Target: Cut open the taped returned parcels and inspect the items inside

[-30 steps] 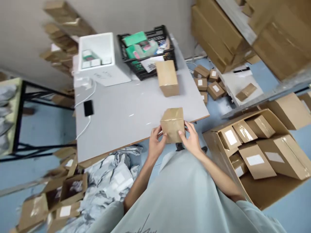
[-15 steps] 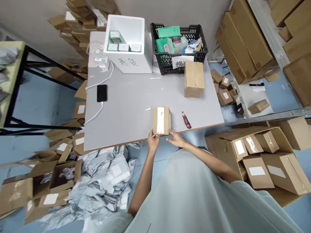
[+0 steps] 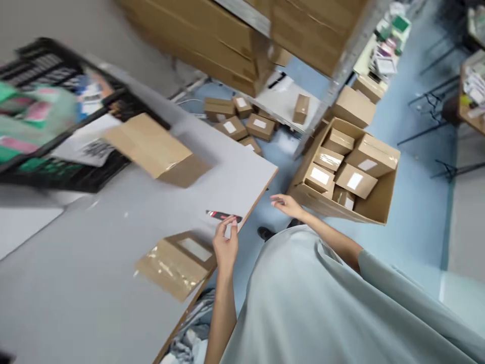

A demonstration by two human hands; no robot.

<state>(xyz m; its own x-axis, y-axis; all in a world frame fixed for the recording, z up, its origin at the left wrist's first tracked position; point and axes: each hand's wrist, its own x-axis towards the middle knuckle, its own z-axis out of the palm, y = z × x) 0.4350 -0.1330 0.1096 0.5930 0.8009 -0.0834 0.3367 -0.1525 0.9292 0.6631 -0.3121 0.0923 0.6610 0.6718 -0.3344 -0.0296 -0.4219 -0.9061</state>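
Note:
At the table edge, my left hand (image 3: 226, 245) has its fingers loosely curled and parted, with the fingertips over the handle end of a red and black utility knife (image 3: 216, 215). The knife lies on the tabletop; whether the fingertips touch it is unclear. Beside that hand, a small taped cardboard box (image 3: 170, 265) with a white label rests on the table. My right hand (image 3: 288, 206) hangs in the air past the table's corner, fingers stretched out and holding nothing. It is close to a large open carton (image 3: 341, 212) on the floor that contains several smaller boxes.
On the grey table (image 3: 94, 283) stand another cardboard box (image 3: 151, 146) and a black crate (image 3: 56, 172) of green packages. Several small boxes (image 3: 261, 126) lie on the floor beyond. A metal shelf (image 3: 314, 121) with big cartons rises behind.
My view has swung right, toward the large carton. Both hands have come away from the small taped box; the left is now by the knife, the right beyond the table's corner.

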